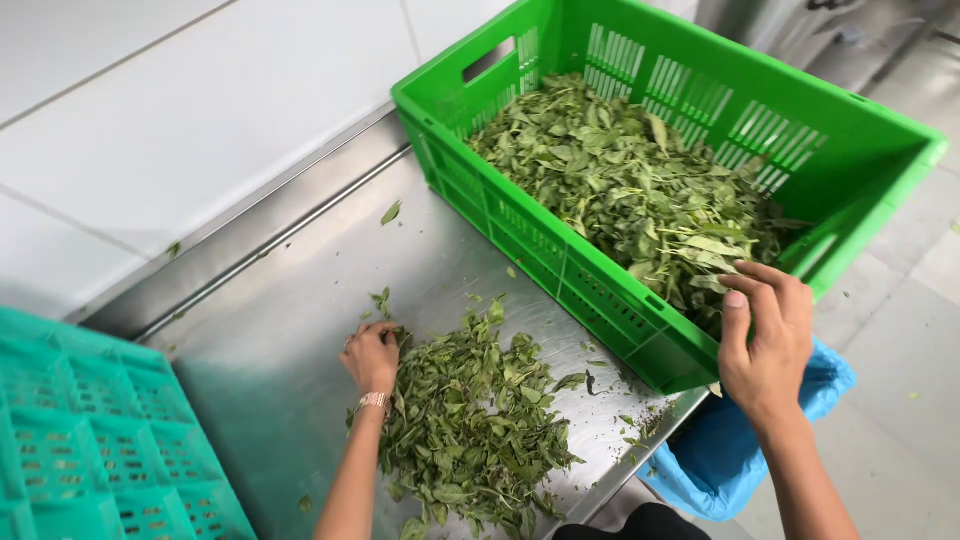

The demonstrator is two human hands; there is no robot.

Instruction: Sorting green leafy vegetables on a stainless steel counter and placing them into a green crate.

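The left hand [372,355] is laid at the upper left edge of the loose leaf pile [470,420] on the steel table [290,330], its fingers curled and pinched on a small sprig; only that bit of leaf is seen to be held. A thin bracelet [372,401] is worn at that wrist. The right hand [765,335] is hung over the near corner of the green crate [640,300], fingers bent downward and loosely spread; the fingertips are close to the heaped leaves in the crate [620,180], but whether any are gripped cannot be told.

As a judgement, the sorting would be done best if small amounts were drawn at a time, the pile were kept away from the table edge, and stems were pinched lightly so that the thin blades were not bruised.

The leaves are small, oval, matt green, partly wilted and curled, with wiry stems mixed in. The crate is of rigid moulded plastic with slotted walls and a handle cut-out. The table is brushed metal, dully reflective, with stray leaf scraps scattered on it. A turquoise lattice crate [100,440] is seen at the left, a blue bag [720,450] below the table edge, and white wall panels [180,120] behind
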